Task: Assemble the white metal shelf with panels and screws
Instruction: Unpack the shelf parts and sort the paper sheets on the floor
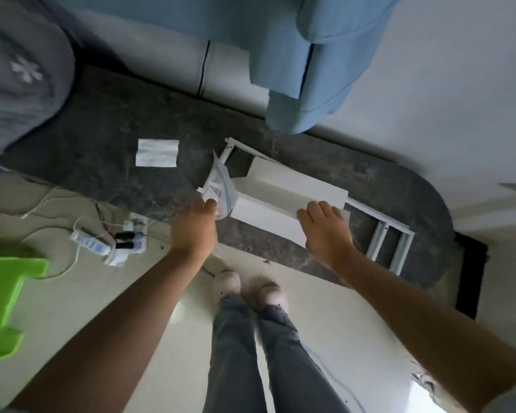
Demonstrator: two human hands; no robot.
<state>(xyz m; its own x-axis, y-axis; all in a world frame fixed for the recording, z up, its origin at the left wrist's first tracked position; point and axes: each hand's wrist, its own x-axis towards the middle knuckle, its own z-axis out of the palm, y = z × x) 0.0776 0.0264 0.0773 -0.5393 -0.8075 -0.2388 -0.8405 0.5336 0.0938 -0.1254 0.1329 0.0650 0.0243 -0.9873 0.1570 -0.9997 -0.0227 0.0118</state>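
Two hands reach down to shelf parts lying on a dark marbled strip of floor (108, 120), seen from the single head view.

The left hand (195, 226) has its fingers at the lower corner of a clear zip bag (219, 189); they appear to pinch it, though the fingertips are tucked under the plastic, so the hold cannot be confirmed. The right hand (325, 226) lies on the near end of the white panels (283, 201), fingers curled over the edge in what looks like a grip. These panels rest stacked on a white metal frame (389, 236), whose ends stick out at both sides.

Risks, as I judge them: the bag probably carries the screws, and lifting it by one corner could tip them out if the blue seal is not fully shut; small parts would be hard to find on the mottled stone. Dragging the panel stack by one end could slide the upper piece off the lower, or scrape paint against the frame beneath. A power strip (94, 244) with trailing cables sits near the feet, a snag or trip hazard if the person steps left.

Hard to tell: the bag's contents are only a blur of print and grey. How many panels are stacked is unclear. Most of the frame is covered by them. A white sheet (157, 152) farther left may be instructions, but nothing on it is legible. Motion blur softens the green object (9, 296) at the left edge.
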